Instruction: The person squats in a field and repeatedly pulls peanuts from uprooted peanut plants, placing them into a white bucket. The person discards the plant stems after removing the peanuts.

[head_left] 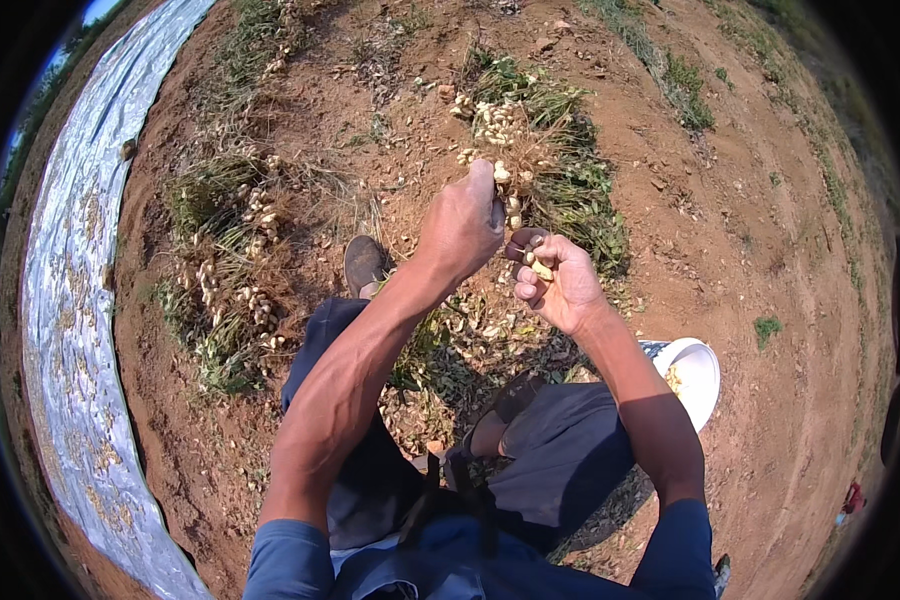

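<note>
The white bucket [705, 375] looks like smooth plastic, and well to its left runs a silvery sheet [75, 290] of crinkled, glossy, plastic-looking film. Just left of the bucket, the dark trousers [560, 455] are matt, soft-creased cloth. Farther out and left of it, the peanut pods [542, 270] have matt, rough shells; the soil [790, 330] to its right is matt and grainy.

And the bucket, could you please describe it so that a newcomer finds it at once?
Begin at the brown soil on the picture's right. Just right of the person's right forearm sits a bucket with pale pods inside. Its round white rim sets it apart from the surrounding soil.
</note>
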`<act>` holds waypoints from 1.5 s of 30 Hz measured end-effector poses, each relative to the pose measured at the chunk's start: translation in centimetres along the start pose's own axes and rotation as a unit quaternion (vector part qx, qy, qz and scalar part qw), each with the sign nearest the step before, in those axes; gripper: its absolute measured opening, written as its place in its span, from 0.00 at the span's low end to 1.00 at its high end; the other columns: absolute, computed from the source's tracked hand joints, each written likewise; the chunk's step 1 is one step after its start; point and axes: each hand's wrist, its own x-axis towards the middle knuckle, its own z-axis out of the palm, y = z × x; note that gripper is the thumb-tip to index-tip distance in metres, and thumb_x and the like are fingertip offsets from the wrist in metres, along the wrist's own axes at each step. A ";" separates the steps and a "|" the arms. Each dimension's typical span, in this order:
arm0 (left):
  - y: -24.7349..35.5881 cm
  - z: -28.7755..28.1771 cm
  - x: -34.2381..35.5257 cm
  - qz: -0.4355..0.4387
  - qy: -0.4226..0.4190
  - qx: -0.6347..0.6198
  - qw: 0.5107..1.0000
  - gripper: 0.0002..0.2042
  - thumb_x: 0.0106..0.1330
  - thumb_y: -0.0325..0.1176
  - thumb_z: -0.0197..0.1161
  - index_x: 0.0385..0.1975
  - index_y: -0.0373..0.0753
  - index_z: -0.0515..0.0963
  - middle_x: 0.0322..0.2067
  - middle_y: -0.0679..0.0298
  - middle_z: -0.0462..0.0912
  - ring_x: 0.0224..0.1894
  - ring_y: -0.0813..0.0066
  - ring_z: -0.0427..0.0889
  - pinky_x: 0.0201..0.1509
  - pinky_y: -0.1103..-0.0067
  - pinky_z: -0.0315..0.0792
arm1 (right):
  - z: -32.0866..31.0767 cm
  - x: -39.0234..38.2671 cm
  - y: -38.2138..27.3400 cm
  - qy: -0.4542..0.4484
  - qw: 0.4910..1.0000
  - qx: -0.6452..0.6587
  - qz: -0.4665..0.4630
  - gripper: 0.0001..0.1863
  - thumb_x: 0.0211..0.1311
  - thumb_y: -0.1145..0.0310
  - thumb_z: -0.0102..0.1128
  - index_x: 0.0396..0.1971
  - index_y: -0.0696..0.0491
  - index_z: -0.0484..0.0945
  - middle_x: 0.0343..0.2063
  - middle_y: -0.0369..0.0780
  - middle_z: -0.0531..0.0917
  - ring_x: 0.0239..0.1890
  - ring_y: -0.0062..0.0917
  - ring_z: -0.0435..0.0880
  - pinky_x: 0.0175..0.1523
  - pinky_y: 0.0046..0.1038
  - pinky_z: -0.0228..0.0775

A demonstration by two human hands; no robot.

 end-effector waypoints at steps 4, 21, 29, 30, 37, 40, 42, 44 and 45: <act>0.4 1.4 0.0 0.011 -0.023 -0.018 1.000 0.08 0.63 0.22 0.56 0.39 0.31 0.66 0.25 0.39 0.81 0.27 0.36 0.83 0.30 0.53 0.74 | 1.2 -1.2 -0.4 -0.010 0.997 -0.056 -0.053 0.12 0.71 0.61 0.60 0.45 0.52 0.76 0.31 0.35 0.78 0.25 0.19 0.78 0.25 0.26 0.71; -1.1 2.1 -0.3 -0.022 -0.033 -0.237 0.971 0.11 0.67 0.32 0.66 0.40 0.30 0.78 0.30 0.49 0.85 0.33 0.57 0.85 0.40 0.62 0.76 | 2.8 -2.9 -0.7 -0.126 0.950 -0.263 -0.108 0.14 0.71 0.61 0.63 0.40 0.59 0.78 0.18 0.35 0.79 0.10 0.14 0.72 0.13 0.18 0.62; 1.5 -1.6 0.2 -0.250 -0.124 -0.425 0.861 0.07 0.72 0.33 0.65 0.41 0.39 0.74 0.22 0.71 0.74 0.17 0.85 0.69 0.14 0.83 0.60 | 3.2 -3.1 -0.9 -0.155 0.982 -0.019 -0.107 0.10 0.74 0.62 0.62 0.40 0.54 0.76 0.29 0.37 0.82 0.14 0.12 0.72 0.17 0.20 0.72; 1.3 -1.1 0.1 -0.240 -0.135 -0.428 0.861 0.07 0.72 0.33 0.65 0.41 0.39 0.74 0.22 0.71 0.74 0.16 0.85 0.69 0.14 0.83 0.60 | 2.2 -2.6 -1.4 -0.126 0.982 0.032 -0.136 0.11 0.74 0.61 0.62 0.38 0.52 0.75 0.29 0.36 0.82 0.14 0.12 0.73 0.17 0.20 0.71; 2.1 -1.1 -0.5 -0.208 -0.171 -0.382 0.884 0.07 0.73 0.34 0.64 0.42 0.39 0.76 0.21 0.71 0.74 0.15 0.85 0.69 0.14 0.84 0.61 | 3.4 -3.8 -2.8 -0.004 0.956 -0.169 -0.241 0.12 0.73 0.62 0.65 0.47 0.54 0.78 0.26 0.34 0.79 0.14 0.10 0.70 0.17 0.17 0.67; 1.3 0.5 -0.8 -0.097 -0.151 -0.306 0.935 0.09 0.73 0.35 0.63 0.45 0.37 0.78 0.24 0.69 0.78 0.21 0.84 0.72 0.23 0.81 0.67 | 3.4 -3.7 -2.1 0.051 0.892 -0.340 -0.295 0.23 0.70 0.59 0.68 0.57 0.59 0.78 0.30 0.38 0.83 0.20 0.14 0.78 0.21 0.20 0.72; 0.0 1.7 -1.0 -0.008 -0.106 -0.181 0.978 0.10 0.73 0.34 0.62 0.45 0.35 0.78 0.25 0.67 0.79 0.24 0.81 0.73 0.28 0.77 0.70 | 3.1 -3.3 -1.9 0.084 0.830 -0.439 -0.333 0.25 0.69 0.59 0.69 0.57 0.60 0.78 0.33 0.41 0.85 0.25 0.19 0.82 0.28 0.24 0.75; -0.4 2.4 -1.1 -0.002 -0.099 -0.108 0.989 0.10 0.68 0.29 0.63 0.46 0.32 0.77 0.26 0.60 0.80 0.29 0.71 0.76 0.36 0.70 0.72 | 2.4 -2.7 -1.7 0.104 0.773 -0.511 -0.361 0.25 0.69 0.58 0.69 0.56 0.61 0.78 0.35 0.43 0.86 0.29 0.23 0.84 0.34 0.27 0.78; -0.7 2.6 -1.5 0.010 -0.090 -0.089 0.992 0.10 0.66 0.26 0.62 0.45 0.32 0.76 0.27 0.56 0.80 0.29 0.65 0.79 0.36 0.67 0.73 | 2.1 -2.5 -1.6 0.108 0.752 -0.535 -0.370 0.25 0.69 0.58 0.69 0.55 0.62 0.79 0.35 0.44 0.87 0.31 0.25 0.85 0.37 0.28 0.78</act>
